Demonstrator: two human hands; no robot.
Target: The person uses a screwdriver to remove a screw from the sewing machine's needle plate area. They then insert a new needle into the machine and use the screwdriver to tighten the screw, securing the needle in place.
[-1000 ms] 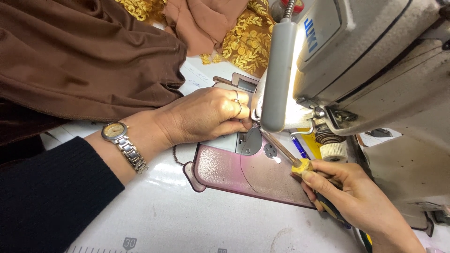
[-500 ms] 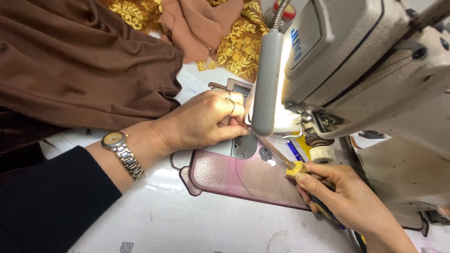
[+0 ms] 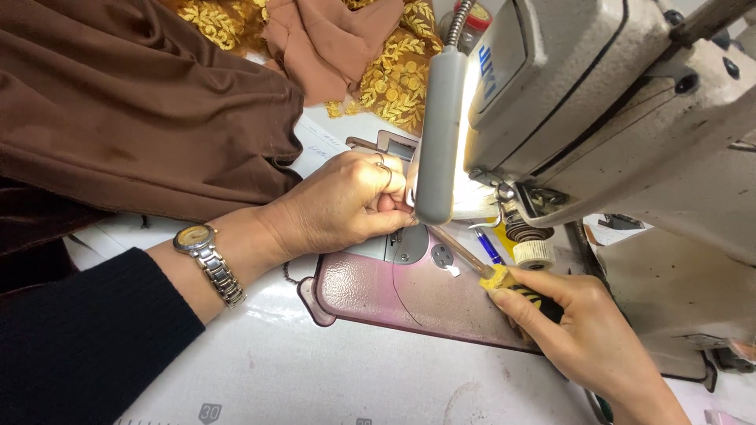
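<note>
Screwdriver (image 3: 494, 273), yellow-and-black handled, gripped in the right hand (image 3: 587, 338) near the bench's right edge, blade angled under the sewing machine (image 3: 598, 118) head; left hand (image 3: 342, 205), fingers pinched closed, steadies the needle area. Blade seated squarely likely prevents slipping.

screwdriver (image 3: 504, 279): yellow-and-black handle, thin metal shaft | pose: slanting, tip pointing up-left toward the needle area | place: over the pinkish machine bed (image 3: 409, 303), centre-right, near side | state: handle gripped, shaft bare
</note>
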